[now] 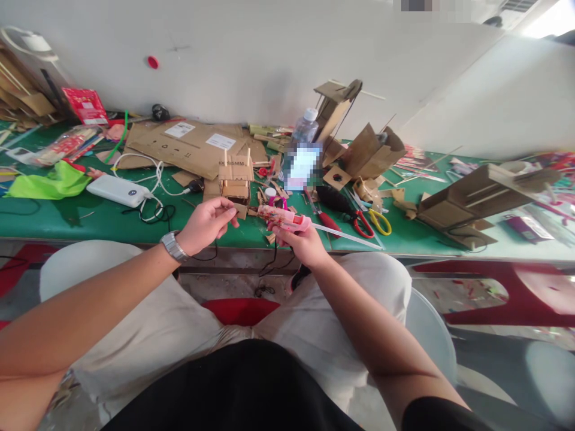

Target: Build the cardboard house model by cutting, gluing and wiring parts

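My right hand [302,240] is wrapped around a pink hot glue gun [281,216]. A long clear glue stick [345,234] sticks out of its back end, toward the right. The gun's nozzle points left at a small cardboard piece [241,211]; whether they touch cannot be made out. My left hand [209,222], with a metal-banded watch on the wrist, pinches that piece between thumb and fingers. Just behind it stands a small cardboard model [235,178] with thin wooden sticks rising from its top.
Behind lies a flattened cardboard box [179,146]. A white power bank [117,193] with cables is at left. Right of the glue gun are a phone [302,167], a bottle [306,127], red-handled pliers [362,224], yellow-handled scissors [380,221] and a larger cardboard structure [471,197].
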Action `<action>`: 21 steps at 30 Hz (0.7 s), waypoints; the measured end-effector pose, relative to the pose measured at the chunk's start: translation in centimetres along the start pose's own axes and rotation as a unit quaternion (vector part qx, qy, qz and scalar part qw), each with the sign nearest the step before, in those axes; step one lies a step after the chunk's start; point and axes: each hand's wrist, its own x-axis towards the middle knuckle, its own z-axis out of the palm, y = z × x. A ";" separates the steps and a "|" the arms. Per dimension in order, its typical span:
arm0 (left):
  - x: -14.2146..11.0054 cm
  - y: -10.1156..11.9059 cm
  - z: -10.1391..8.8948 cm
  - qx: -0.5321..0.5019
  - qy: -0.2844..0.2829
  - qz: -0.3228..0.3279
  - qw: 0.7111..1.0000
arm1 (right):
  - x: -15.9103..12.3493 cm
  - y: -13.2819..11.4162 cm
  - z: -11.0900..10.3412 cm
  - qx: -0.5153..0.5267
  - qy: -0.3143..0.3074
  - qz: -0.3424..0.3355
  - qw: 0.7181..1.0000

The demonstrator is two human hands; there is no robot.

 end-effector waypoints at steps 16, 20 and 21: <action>0.0 -0.1 -0.1 -0.024 -0.024 -0.030 0.999 | -0.1 -0.3 0.3 -0.075 -0.010 -0.078 0.994; 0.0 0.0 0.0 -0.028 -0.038 -0.044 0.998 | -0.1 0.0 0.3 -0.061 -0.004 -0.073 0.995; -0.1 0.1 0.0 -0.022 -0.041 -0.048 0.998 | 0.0 0.1 0.3 -0.056 -0.003 -0.067 0.996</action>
